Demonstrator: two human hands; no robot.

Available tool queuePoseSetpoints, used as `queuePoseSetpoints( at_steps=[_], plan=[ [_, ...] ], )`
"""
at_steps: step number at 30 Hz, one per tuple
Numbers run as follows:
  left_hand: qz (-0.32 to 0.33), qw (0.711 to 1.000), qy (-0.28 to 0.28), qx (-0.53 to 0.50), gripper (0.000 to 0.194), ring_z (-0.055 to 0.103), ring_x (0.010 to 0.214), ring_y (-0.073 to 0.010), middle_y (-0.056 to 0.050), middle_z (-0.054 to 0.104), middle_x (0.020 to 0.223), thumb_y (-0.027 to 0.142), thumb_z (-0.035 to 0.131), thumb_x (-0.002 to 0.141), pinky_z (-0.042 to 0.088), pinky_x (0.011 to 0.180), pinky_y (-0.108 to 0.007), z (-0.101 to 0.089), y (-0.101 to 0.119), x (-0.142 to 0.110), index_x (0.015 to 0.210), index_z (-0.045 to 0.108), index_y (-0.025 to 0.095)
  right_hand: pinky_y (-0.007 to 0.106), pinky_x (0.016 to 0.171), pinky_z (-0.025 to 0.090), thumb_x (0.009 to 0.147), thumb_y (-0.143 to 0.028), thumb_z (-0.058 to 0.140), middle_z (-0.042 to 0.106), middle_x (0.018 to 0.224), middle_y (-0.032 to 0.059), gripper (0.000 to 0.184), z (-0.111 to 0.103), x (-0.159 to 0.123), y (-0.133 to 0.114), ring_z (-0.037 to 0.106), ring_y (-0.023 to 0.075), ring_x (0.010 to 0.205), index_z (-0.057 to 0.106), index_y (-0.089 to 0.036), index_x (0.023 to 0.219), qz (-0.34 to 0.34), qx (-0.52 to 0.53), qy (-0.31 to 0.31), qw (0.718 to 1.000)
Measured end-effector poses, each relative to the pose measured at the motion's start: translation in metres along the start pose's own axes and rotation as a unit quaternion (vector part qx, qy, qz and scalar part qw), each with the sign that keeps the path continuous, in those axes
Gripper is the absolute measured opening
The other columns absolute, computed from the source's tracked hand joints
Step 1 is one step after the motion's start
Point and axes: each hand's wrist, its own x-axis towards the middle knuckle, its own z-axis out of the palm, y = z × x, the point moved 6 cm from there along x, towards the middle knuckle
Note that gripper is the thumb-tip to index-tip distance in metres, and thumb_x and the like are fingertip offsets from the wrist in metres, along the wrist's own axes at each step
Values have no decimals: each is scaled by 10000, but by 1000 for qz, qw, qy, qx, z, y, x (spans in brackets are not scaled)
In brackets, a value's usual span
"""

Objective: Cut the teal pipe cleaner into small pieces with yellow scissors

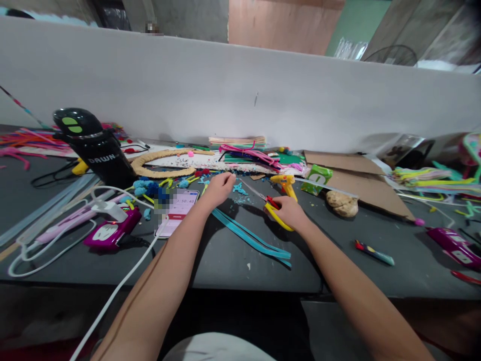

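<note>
While long, light-blue, fuzzy-looking strips [251, 242] lie loose, yellow-and-red-handled metal scissors [276, 211] are held

Nearest, the strips rest together on the dark grey tabletop [233, 273], between the forearms. Their long axis runs obliquely: near ends to the right, far ends to the left, close beside the left forearm. They are judged light, soft and bendable, unlikely to slip or break; a pinch near one end, with the lengths gathered, appears the sound hold.

Beyond, the right hand [288, 210] is closed around the scissors' handles, clear of the tabletop as far as can be judged. The blades point away and to the left, the long axis running from the right palm toward the other hand. The tool is judged stiff and fairly light; the handle loops are the proper grip, the blades to be avoided.

Farther, the left hand [221, 188] has its fingers drawn together just beside the blade tips; whether anything is pinched there cannot be told. The two hands are apart. Small light-blue scraps [239, 189] lie next to it. A yellow plastic glue gun [285, 184] stands just past the right hand.
</note>
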Motion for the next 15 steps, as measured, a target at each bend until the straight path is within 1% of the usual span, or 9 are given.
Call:
queuePoseSetpoints(
  at_steps=[4, 10, 15],
  plan=[
    [1, 1000, 0, 8, 382, 367, 574, -116, 23, 404, 580, 424, 372, 916, 251, 566, -274, 1, 0, 0, 620, 403, 186, 244, 513, 283, 756, -533, 593, 626, 690, 16, 365, 2, 1, 1, 497, 136, 621, 711, -188, 737, -10, -5, 6, 1000],
    [-5, 1000, -1, 3, 375, 367, 572, -116, 25, 402, 578, 419, 371, 916, 255, 569, -276, 0, 2, -1, 623, 395, 186, 243, 511, 282, 753, -520, 596, 621, 680, 16, 355, 2, 2, 2, 498, 137, 620, 721, -188, 752, -5, -2, 2, 1000],
    [-2, 1000, -1, 9, 375, 372, 573, -118, 23, 406, 575, 413, 373, 915, 264, 569, -275, -1, 2, 0, 617, 399, 188, 248, 502, 266, 765, -523, 582, 597, 640, 16, 367, 1, 2, 1, 457, 132, 589, 709, -182, 715, -10, -15, 3, 1000]
  ],
)
